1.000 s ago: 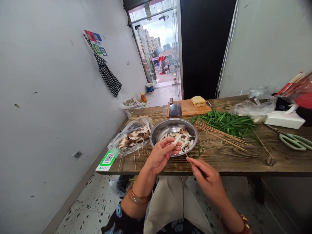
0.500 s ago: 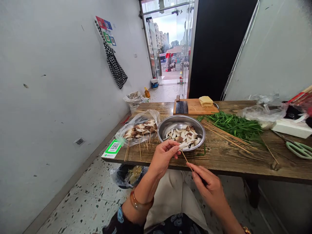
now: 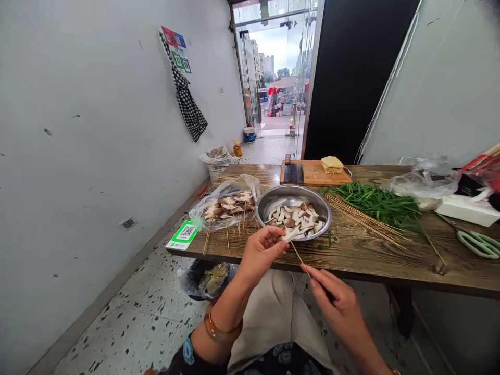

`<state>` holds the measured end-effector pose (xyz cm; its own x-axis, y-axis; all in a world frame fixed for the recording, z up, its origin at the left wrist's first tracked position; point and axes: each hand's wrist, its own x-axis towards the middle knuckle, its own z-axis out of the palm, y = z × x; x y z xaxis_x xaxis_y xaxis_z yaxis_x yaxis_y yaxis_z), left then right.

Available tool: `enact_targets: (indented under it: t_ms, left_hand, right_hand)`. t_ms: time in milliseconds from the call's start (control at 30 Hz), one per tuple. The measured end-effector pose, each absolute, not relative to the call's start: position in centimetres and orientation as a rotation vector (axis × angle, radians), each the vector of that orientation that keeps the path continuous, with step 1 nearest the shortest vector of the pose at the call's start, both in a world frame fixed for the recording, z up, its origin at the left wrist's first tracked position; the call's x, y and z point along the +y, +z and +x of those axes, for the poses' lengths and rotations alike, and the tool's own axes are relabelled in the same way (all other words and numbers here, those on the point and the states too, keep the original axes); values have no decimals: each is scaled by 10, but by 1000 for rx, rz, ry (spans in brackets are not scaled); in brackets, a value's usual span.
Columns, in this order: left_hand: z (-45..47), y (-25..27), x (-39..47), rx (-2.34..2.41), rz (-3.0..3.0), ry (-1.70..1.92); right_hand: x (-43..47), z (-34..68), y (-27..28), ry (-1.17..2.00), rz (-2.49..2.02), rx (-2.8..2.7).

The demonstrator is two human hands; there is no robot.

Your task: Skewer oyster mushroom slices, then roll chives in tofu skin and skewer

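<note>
My left hand point(image 3: 265, 253) pinches a pale mushroom slice point(image 3: 289, 236) at the near rim of the steel bowl point(image 3: 261, 207). A thin bamboo skewer point(image 3: 297, 254) runs from that slice down to my right hand point(image 3: 332, 291), whose thumb and fingers grip its lower part. The skewer's upper tip is hidden at the mushroom. Many cut mushroom pieces point(image 3: 291, 214), white with brown caps, lie inside the bowl. Left of it, a clear plastic bag point(image 3: 250, 182) holds mushrooms on skewers point(image 3: 228, 205), their sticks pointing toward me over the table edge.
Loose skewers point(image 3: 363, 221) lie beside green leafy stalks point(image 3: 385, 203) on the wooden table point(image 3: 367, 260). Behind the bowl, a cutting board point(image 3: 308, 174) carries a cleaver point(image 3: 294, 173) and stacked yellowish sheets point(image 3: 332, 164). Scissors point(image 3: 478, 242) rest at right; a lined bin point(image 3: 211, 281) stands below.
The view has shifted slightly. My left fingers have changed position a little on the mushroom slice, while my right hand keeps its grip on the skewer.
</note>
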<state>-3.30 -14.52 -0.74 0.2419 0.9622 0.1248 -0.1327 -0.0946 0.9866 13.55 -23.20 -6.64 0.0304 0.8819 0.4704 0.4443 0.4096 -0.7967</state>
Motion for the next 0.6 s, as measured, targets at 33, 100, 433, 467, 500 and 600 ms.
enact_targets:
  t_ms: [33,100,433,467,500,600]
  left_hand:
    - [-34,-9,-145,900,1371,1163]
    - [-36,-11,-144,955,1545,1174]
    - [-39,-6,-157,998,2003,1098]
    - [-39,-6,-157,989,2003,1095]
    - [-39,-6,-158,984,1999,1090]
    - [-37,-8,-160,962,1977,1051]
  right_hand:
    - [-232,136,-66,511,-1210,-1599]
    - [-234,136,-67,520,-1223,-1611]
    - [-242,139,-81,453,-1278,-1601]
    - [-242,140,-81,459,-1277,-1600]
    - [-242,140,-81,465,-1280,-1599]
    - [-242,139,-78,484,-1287,-1586]
